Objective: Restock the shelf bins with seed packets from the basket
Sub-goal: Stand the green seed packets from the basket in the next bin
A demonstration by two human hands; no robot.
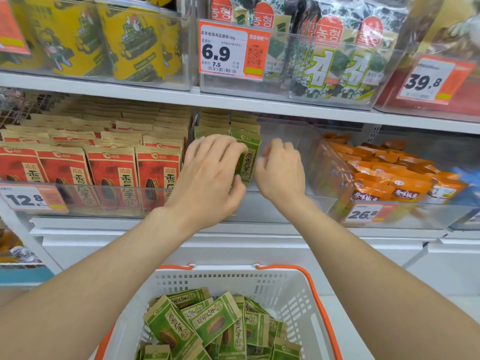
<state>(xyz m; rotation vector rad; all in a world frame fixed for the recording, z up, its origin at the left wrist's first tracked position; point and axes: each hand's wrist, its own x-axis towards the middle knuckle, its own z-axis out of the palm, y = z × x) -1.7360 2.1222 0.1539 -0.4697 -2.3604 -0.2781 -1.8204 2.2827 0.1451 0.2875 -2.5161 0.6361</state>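
Both my hands reach into the clear middle shelf bin [309, 141]. My left hand [207, 178] grips an upright green seed packet [249, 159] at the front of two rows of green packets [228, 126]. My right hand [281, 170] hovers just right of that packet with fingers loosely curled, holding nothing. The bin's right half holds no packets. Below, a white basket with orange handles [298, 289] holds several loose green seed packets [207, 326].
Red seed packets [109, 172] fill the bin on the left, orange snack bags [400, 178] the bin on the right. Seaweed packs [337, 55] and yellow packs [135, 42] stand on the shelf above. Price tags [231, 51] hang on the bin fronts.
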